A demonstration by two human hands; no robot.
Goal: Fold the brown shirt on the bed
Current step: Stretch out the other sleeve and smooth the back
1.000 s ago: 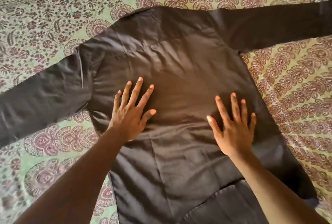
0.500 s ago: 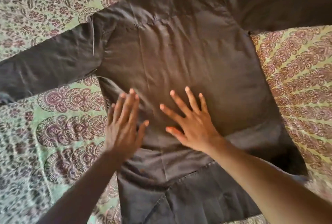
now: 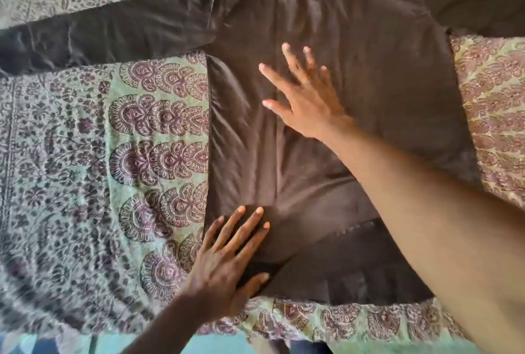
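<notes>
The folding is not yet begun, by my judgement: the brown shirt [image 3: 355, 75] is lying spread flat on the bedspread [image 3: 85, 169], both sleeves reaching out toward 9 and 3 o'clock, with only smoothing under way and every fold left to make. Nearest, at 6 o'clock, the left hand [image 3: 227, 262] is resting on the shirt's lower left corner, fingers straight and slightly spread, gripping nothing. Farther, toward 12 o'clock, the right hand [image 3: 306, 98] is pressing the shirt's middle, fingers splayed wide, holding nothing.
</notes>
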